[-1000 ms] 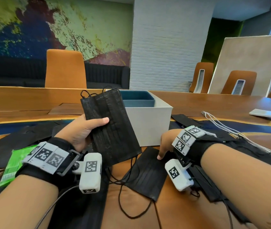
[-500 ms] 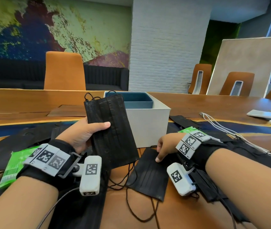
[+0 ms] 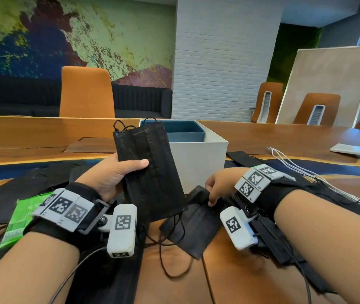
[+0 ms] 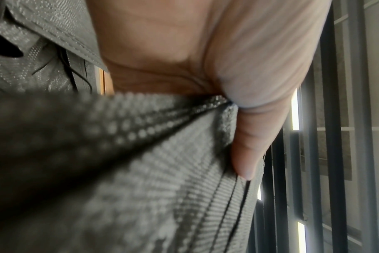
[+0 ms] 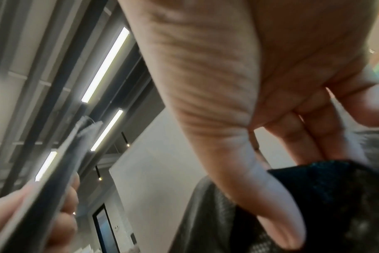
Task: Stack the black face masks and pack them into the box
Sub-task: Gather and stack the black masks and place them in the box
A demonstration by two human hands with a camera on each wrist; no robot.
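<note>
My left hand (image 3: 117, 174) holds a stack of black face masks (image 3: 150, 172) upright in front of the white box (image 3: 198, 159), thumb pressed across the front; the left wrist view shows that thumb (image 4: 255, 137) on the mask fabric (image 4: 141, 171). My right hand (image 3: 216, 189) pinches the near edge of another black mask (image 3: 194, 227) lying on the wooden table (image 3: 229, 270) just before the box. In the right wrist view my right fingers (image 5: 309, 137) and thumb close on that mask's dark edge (image 5: 325, 184). Inside the box sits a blue insert (image 3: 185, 132).
More black masks (image 3: 288, 244) lie under and beside my right forearm, others spread at the left (image 3: 21, 185). A green wrapper (image 3: 18, 218) lies by my left wrist. White cables (image 3: 291, 163) and flat white devices (image 3: 357, 150) lie at the right. Orange chairs stand beyond the table.
My right fingers have curled onto the flat mask's edge and lifted it slightly. The stack in my left hand has tipped a bit more upright.
</note>
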